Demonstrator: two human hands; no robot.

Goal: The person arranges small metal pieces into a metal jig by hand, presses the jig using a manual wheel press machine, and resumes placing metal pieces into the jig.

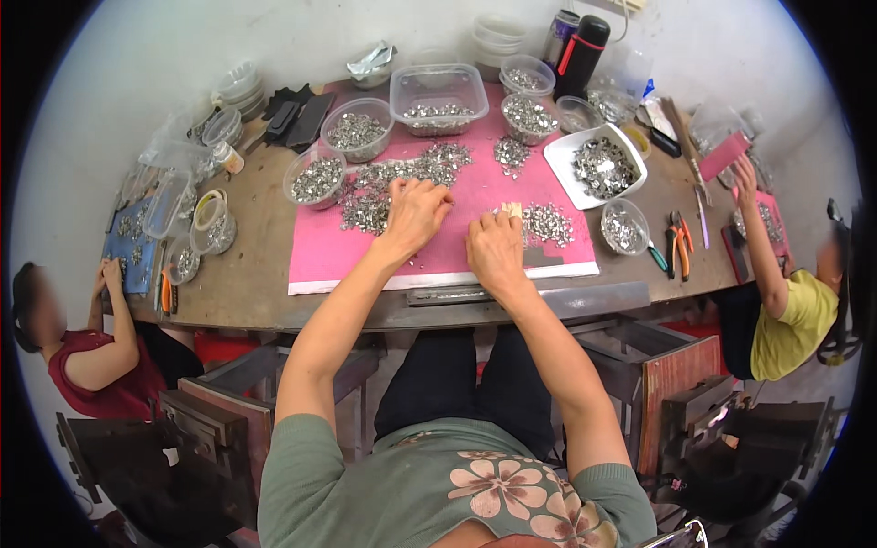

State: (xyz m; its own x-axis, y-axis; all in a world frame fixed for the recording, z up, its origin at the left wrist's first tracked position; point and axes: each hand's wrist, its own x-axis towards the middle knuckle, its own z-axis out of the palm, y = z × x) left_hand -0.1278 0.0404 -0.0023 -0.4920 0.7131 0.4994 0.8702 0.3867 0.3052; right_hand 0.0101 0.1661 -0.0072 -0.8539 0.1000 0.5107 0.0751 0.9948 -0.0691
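At the upper left, the small white plastic bottle [228,159]'s orange label is too small to read. Bare pink cloth [329,251] runs along its white front edge, near the brown bench [251,288]'s lip. Mid-frame, the hands are apart, fingers curled, grip unclear: left [417,216] at the heaped small silvery metal pieces [367,212], right [495,250] beside a smaller pile [548,225].
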